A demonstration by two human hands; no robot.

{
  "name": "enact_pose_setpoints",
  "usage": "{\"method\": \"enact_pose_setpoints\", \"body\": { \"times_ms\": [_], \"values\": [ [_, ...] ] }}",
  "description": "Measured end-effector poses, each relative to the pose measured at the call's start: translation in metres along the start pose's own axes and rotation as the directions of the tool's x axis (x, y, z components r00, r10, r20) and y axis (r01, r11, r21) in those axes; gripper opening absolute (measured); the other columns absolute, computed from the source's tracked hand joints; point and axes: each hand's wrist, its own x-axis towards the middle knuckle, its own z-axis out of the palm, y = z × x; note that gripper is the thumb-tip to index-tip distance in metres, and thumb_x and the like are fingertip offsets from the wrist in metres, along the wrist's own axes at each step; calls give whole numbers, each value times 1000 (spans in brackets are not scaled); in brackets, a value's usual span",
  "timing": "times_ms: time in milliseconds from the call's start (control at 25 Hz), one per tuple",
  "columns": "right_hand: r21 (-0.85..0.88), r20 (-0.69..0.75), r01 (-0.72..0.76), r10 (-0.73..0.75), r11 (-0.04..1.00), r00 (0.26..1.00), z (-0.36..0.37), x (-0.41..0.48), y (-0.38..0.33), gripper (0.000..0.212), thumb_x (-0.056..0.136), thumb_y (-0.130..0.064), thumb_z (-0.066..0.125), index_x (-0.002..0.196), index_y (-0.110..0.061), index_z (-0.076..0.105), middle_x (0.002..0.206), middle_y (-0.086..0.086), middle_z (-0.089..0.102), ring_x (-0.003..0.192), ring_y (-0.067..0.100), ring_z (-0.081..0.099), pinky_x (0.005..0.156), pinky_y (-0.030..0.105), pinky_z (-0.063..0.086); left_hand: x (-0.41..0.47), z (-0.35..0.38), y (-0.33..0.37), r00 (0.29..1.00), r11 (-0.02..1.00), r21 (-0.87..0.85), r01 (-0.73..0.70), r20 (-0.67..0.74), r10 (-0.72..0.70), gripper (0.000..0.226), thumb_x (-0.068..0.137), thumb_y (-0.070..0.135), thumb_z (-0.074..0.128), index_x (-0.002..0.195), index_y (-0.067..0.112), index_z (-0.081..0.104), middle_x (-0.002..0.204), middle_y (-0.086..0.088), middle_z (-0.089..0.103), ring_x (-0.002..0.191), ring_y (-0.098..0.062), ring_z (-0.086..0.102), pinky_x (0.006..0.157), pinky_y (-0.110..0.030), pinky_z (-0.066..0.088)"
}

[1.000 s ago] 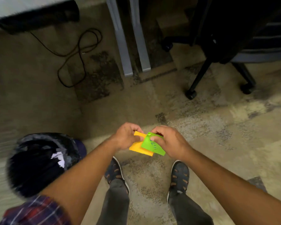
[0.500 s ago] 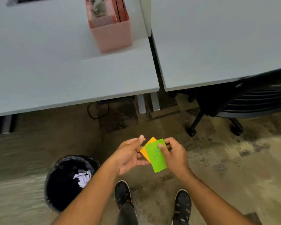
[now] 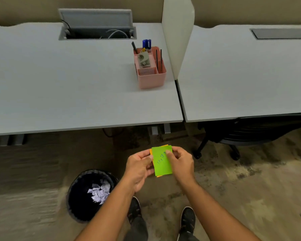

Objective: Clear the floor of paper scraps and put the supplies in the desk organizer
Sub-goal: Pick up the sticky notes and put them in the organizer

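I hold a small stack of sticky notes [image 3: 162, 162], green with blue writing on top and orange beneath, in front of me above the floor. My left hand [image 3: 139, 168] grips its left edge and my right hand [image 3: 180, 162] pinches its right side, thumb on the green sheet. A pink desk organizer [image 3: 152, 80] stands on the grey desk [image 3: 68, 84] near the divider, holding pens, a grey tool and thin black sticks. A black waste bin [image 3: 80, 206] on the floor at lower left holds white paper scraps [image 3: 99, 192].
A white divider panel [image 3: 178, 32] separates the left desk from a second grey desk [image 3: 241, 75]. A black wheeled office chair [image 3: 250, 133] is tucked under the right desk. An open cable tray [image 3: 97, 26] sits at the desk's back. My shoes [image 3: 188, 221] stand on patterned carpet.
My view has risen from the floor to the desks, so the organizer and both desktops are in sight. Both hands have squared the green and orange notes into an upright stack.
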Motion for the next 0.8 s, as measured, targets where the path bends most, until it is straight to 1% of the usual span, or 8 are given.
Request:
{"method": "enact_pose_setpoints", "body": {
  "times_ms": [120,280,360,440,560,640,720,800],
  "values": [
    [-17,33,79,-78,997,996,0,-8,-35,17,94,-22,69,108,-23,80,81,-13,74,74,-1,68,70,24,53,-19,-8,33,997,996,66,-64,47,61,29,105,-1,50,124,2,72,116,-19,79,102,-29,77,81,-44,66],
    [-6,145,137,-135,991,980,-11,-7,-65,25,97,-17,63,115,-22,79,99,-6,80,91,12,75,84,37,61,-30,-9,67,985,976,158,-152,108,136,29,105,-1,51,120,4,75,114,-16,80,103,-26,78,82,-43,66],
    [11,146,128,-128,992,981,-18,-2,-72,23,95,-17,67,114,-22,79,97,-5,80,91,15,75,86,43,61,-31,-6,80,977,966,187,-179,150,152,29,105,-1,51,122,4,74,115,-16,80,106,-27,77,84,-44,66],
    [-6,117,122,-121,992,986,-22,6,-77,21,92,-21,70,111,-24,79,93,-6,80,88,10,75,86,43,61,-24,0,89,968,952,229,-203,191,161,28,105,0,52,122,4,74,116,-15,80,107,-28,77,86,-45,66],
    [44,150,91,-97,995,984,-22,30,-83,18,88,-20,73,101,-31,80,88,-8,81,84,6,76,84,43,63,-1,9,102,964,936,268,-229,199,179,27,102,-2,56,120,4,75,114,-17,80,107,-32,78,86,-49,65],
    [74,213,69,-84,995,974,-22,53,-95,18,87,-17,74,96,-32,79,84,-5,81,79,9,77,79,45,64,17,16,115,968,927,294,-233,157,194,26,101,-3,57,122,2,72,111,-18,80,104,-34,78,88,-54,65],
    [93,273,56,-80,994,959,-20,88,-112,14,87,-16,75,97,-25,78,80,-1,80,74,12,77,72,43,65,38,27,140,969,901,355,-248,80,235,30,101,-2,59,124,12,71,105,-17,81,100,-34,79,87,-55,65],
    [74,319,95,-114,993,941,-18,130,-135,19,86,-19,77,104,-24,75,77,-1,79,71,11,76,63,36,60,61,40,172,951,843,453,-288,37,306,38,101,2,60,124,31,70,99,-12,82,94,-27,81,83,-49,67]
  ]
}}
